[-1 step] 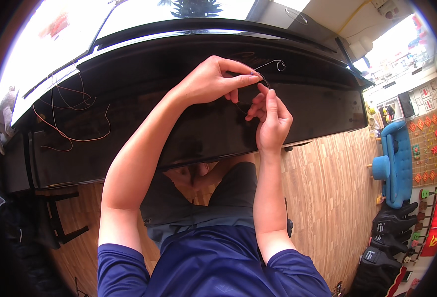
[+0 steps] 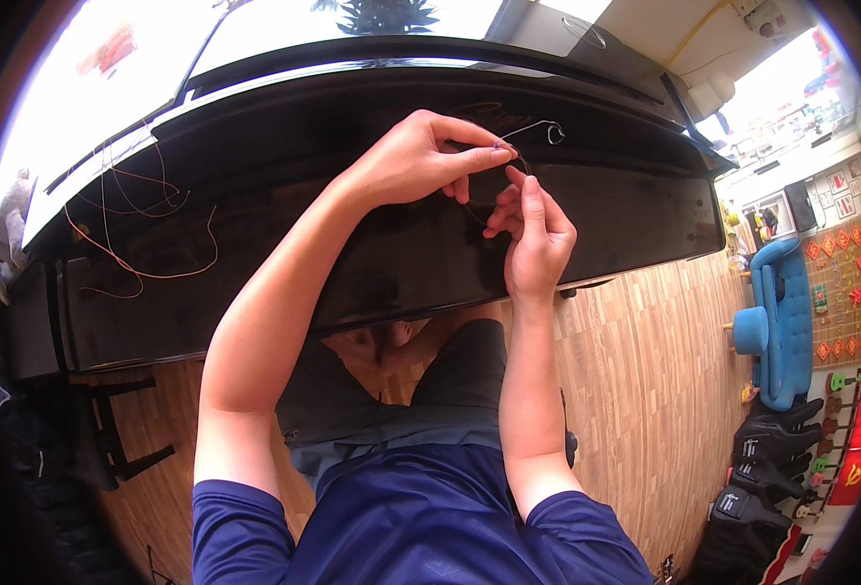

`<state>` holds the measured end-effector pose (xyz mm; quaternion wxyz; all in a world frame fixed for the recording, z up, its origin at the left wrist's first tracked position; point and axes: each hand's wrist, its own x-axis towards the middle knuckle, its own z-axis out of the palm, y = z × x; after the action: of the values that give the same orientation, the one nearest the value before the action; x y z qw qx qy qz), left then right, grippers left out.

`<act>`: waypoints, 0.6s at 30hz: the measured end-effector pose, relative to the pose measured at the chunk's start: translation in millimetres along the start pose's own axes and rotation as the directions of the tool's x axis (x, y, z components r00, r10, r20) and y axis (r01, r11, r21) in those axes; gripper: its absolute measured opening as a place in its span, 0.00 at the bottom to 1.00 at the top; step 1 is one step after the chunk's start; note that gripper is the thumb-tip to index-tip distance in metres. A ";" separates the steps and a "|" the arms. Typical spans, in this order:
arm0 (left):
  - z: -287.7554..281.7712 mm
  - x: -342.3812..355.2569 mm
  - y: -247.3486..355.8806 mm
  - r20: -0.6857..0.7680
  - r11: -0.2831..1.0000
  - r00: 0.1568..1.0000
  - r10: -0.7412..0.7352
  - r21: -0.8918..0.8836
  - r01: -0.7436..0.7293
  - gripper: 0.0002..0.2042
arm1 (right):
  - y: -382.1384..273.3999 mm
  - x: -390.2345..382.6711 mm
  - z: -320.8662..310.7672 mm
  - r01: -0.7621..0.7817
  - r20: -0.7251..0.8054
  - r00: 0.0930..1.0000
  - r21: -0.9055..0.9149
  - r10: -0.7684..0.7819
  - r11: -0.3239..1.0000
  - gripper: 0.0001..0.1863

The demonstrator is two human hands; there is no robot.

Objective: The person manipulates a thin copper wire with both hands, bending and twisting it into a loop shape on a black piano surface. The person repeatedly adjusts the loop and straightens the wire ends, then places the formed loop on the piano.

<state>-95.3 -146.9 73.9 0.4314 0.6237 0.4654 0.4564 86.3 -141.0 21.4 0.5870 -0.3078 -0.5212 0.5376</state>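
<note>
Over a glossy black piano (image 2: 635, 210), both my hands hold one thin wire string (image 2: 544, 123). My left hand (image 2: 430, 161) pinches it between thumb and forefinger, where a small purple-blue spot shows. From that pinch, one end sticks out to the right and finishes in a small curl. A dark loop of the string bends down to my right hand (image 2: 537, 229), whose thumb and forefinger close on it just below and to the right. Part of the loop is hidden behind my fingers. Several loose copper-coloured strings (image 2: 172, 276) lie curled on the piano's left side.
Behind the piano stand a bright window and a dark plant (image 2: 382, 15). Wood flooring (image 2: 635, 370) runs to the right, toward a blue sofa (image 2: 791, 331) and black padded cases (image 2: 771, 444). A dark stool (image 2: 118, 429) stands at lower left.
The string's curled free end has shifted slightly to the right and turned a little. Both hands keep nearly the same place and grip.
</note>
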 end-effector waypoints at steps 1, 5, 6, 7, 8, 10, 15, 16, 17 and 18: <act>1.0 -0.9 0.2 -0.011 1.000 1.000 -0.009 0.007 0.009 0.15 | 2.6 0.2 -1.9 0.009 0.017 1.000 -0.031 -0.008 0.999 0.18; 4.4 -0.2 -1.6 -0.048 1.000 0.999 -0.007 -0.005 0.007 0.14 | 4.5 -0.4 -5.8 0.098 0.102 0.992 -0.192 -0.079 0.977 0.19; 4.4 -0.3 -1.1 -0.059 1.000 0.998 -0.015 -0.006 0.014 0.14 | 3.4 -1.5 -4.7 0.089 0.074 0.994 -0.146 -0.079 0.985 0.19; 4.3 -0.5 0.0 -0.070 1.000 0.997 -0.022 -0.007 0.022 0.15 | 1.1 -2.9 -2.6 0.082 0.046 0.996 -0.100 -0.078 0.992 0.19; 3.9 -0.9 1.2 -0.081 1.000 0.996 -0.029 -0.009 0.029 0.15 | -0.7 -3.6 -0.7 0.076 0.017 0.997 -0.053 -0.075 0.996 0.19; 3.4 -1.6 4.6 -0.078 0.999 0.996 -0.041 -0.020 0.039 0.15 | -2.5 -3.3 0.6 0.062 -0.018 0.998 0.085 -0.061 0.994 0.19; 3.4 -2.1 1.6 0.008 0.999 0.999 -0.049 -0.009 0.049 0.15 | 3.7 0.7 -8.8 0.044 0.095 0.995 -0.030 -0.041 0.999 0.14; 4.1 -1.6 0.3 0.026 0.998 0.998 -0.059 0.008 0.059 0.15 | 3.9 0.5 -8.6 0.044 0.114 0.993 -0.033 -0.040 0.998 0.13; 4.5 -1.3 -0.3 0.043 0.997 0.997 -0.069 0.026 0.068 0.15 | 2.7 0.2 -6.8 0.045 0.134 0.990 -0.036 -0.040 0.998 0.12; 4.6 -1.5 0.6 0.045 0.997 0.996 -0.072 0.029 0.071 0.14 | 1.5 0.0 -5.2 0.045 0.153 0.987 -0.039 -0.038 0.998 0.12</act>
<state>-91.0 -149.0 73.2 0.4493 0.6229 0.4836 0.4197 90.7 -139.6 18.6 0.5500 -0.2674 -0.5820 0.5360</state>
